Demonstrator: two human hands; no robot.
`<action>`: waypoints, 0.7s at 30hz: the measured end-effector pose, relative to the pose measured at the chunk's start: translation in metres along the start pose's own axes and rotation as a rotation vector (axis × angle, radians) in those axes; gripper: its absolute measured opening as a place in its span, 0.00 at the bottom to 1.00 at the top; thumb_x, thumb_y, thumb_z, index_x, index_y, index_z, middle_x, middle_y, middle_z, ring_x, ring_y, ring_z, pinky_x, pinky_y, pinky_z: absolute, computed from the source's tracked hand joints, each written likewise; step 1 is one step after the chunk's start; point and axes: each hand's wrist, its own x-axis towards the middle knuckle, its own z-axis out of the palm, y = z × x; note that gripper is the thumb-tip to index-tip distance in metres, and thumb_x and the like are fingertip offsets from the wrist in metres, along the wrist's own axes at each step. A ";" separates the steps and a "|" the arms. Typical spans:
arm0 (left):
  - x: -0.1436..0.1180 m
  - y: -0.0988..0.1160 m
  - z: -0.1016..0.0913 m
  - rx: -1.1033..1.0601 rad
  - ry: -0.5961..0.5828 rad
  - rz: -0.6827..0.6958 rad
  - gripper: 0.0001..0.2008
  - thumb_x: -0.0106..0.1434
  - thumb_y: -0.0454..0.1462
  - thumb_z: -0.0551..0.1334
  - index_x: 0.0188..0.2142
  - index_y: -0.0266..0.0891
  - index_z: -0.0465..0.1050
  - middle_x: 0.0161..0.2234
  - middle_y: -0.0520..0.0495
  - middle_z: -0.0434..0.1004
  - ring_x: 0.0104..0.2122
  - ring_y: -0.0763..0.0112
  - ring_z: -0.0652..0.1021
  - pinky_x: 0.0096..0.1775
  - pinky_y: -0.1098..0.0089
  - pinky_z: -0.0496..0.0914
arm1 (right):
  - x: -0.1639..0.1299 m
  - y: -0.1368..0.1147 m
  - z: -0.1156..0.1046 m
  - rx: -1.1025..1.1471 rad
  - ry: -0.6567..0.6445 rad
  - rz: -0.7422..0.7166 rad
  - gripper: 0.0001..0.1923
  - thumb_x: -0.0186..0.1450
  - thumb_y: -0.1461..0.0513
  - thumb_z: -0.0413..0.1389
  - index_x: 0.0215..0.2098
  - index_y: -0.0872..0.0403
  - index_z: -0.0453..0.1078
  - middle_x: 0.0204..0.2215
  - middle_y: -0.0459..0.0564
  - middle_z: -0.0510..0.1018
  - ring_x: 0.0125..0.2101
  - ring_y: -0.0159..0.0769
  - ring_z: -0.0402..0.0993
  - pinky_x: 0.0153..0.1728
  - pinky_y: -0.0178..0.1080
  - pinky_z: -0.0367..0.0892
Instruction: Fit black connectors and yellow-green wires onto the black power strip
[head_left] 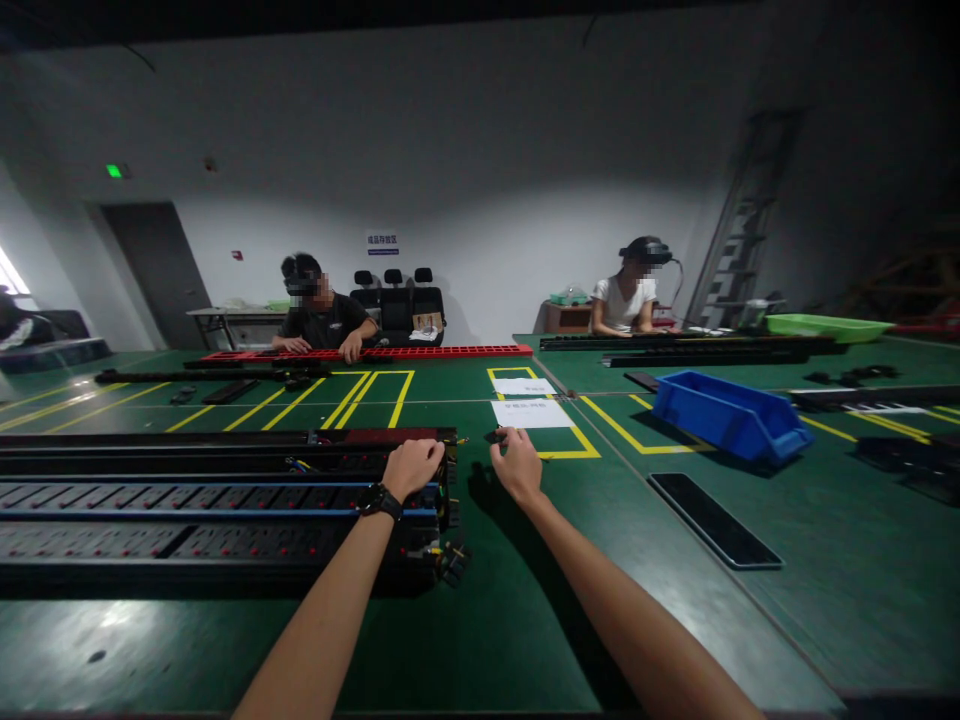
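Several long black power strips (pixel 247 540) with rows of sockets and small red parts lie side by side at the left. My left hand (pixel 414 468), with a dark watch on the wrist, is closed over the right end of a far strip; its fingertips are hidden. Loose wires and black connectors (pixel 454 563) stick out of the strip ends. To the right, apart from the strips, my right hand (pixel 517 465) is just above the green table (pixel 480 640), fingers curled in towards the thumb. Whatever it pinches is too small to make out.
White paper sheets (pixel 532 414) lie beyond my right hand. A blue bin (pixel 727 415) and a dark tablet-like slab (pixel 716 520) are at the right. Across the table, one person handles a red slotted rail (pixel 450 352); another person (pixel 626 300) sits behind black rails (pixel 675 345).
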 end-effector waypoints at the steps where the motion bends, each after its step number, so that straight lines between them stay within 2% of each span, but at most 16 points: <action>1: 0.000 0.000 0.000 0.000 0.003 0.003 0.24 0.75 0.48 0.46 0.37 0.44 0.80 0.44 0.42 0.85 0.45 0.58 0.82 0.44 0.67 0.71 | 0.003 0.006 -0.006 -0.076 0.010 -0.002 0.16 0.67 0.61 0.55 0.52 0.52 0.75 0.47 0.60 0.77 0.47 0.50 0.73 0.47 0.46 0.65; 5: 0.001 -0.002 0.001 0.002 -0.002 0.013 0.24 0.74 0.47 0.47 0.37 0.44 0.80 0.43 0.42 0.85 0.44 0.57 0.82 0.43 0.66 0.71 | 0.012 0.031 -0.021 -0.299 -0.011 0.027 0.12 0.65 0.63 0.58 0.46 0.53 0.78 0.48 0.66 0.77 0.53 0.58 0.68 0.52 0.54 0.59; 7: 0.001 -0.002 0.001 0.006 -0.006 0.014 0.25 0.74 0.47 0.46 0.37 0.44 0.80 0.42 0.42 0.85 0.44 0.58 0.83 0.43 0.67 0.71 | 0.015 0.039 -0.021 -0.337 -0.055 0.030 0.09 0.67 0.64 0.55 0.40 0.54 0.79 0.44 0.66 0.79 0.51 0.58 0.70 0.51 0.55 0.58; 10: 0.001 -0.002 0.000 0.009 -0.011 0.008 0.25 0.74 0.48 0.46 0.37 0.44 0.81 0.42 0.42 0.85 0.44 0.58 0.83 0.43 0.67 0.71 | 0.017 0.040 -0.015 -0.299 -0.122 -0.043 0.12 0.69 0.66 0.53 0.36 0.53 0.79 0.39 0.64 0.81 0.46 0.55 0.72 0.49 0.53 0.59; 13: 0.001 -0.001 0.000 0.006 -0.011 -0.002 0.25 0.74 0.49 0.46 0.37 0.44 0.80 0.42 0.42 0.85 0.43 0.57 0.83 0.43 0.67 0.71 | 0.015 0.029 -0.007 -0.174 -0.192 -0.202 0.10 0.70 0.64 0.54 0.38 0.52 0.79 0.39 0.58 0.82 0.45 0.49 0.73 0.47 0.47 0.61; 16: 0.000 0.000 0.000 -0.001 -0.002 0.000 0.25 0.74 0.48 0.46 0.38 0.44 0.81 0.42 0.42 0.85 0.43 0.57 0.83 0.43 0.66 0.71 | 0.010 0.010 0.003 -0.076 -0.206 -0.371 0.08 0.71 0.63 0.54 0.44 0.52 0.76 0.40 0.53 0.82 0.44 0.44 0.72 0.47 0.42 0.62; 21: 0.000 -0.001 0.003 -0.006 0.009 0.012 0.24 0.74 0.48 0.47 0.38 0.45 0.81 0.41 0.42 0.85 0.42 0.58 0.83 0.43 0.67 0.71 | 0.004 -0.020 0.019 0.002 -0.131 -0.442 0.12 0.70 0.64 0.55 0.51 0.52 0.70 0.37 0.51 0.81 0.43 0.46 0.72 0.46 0.43 0.64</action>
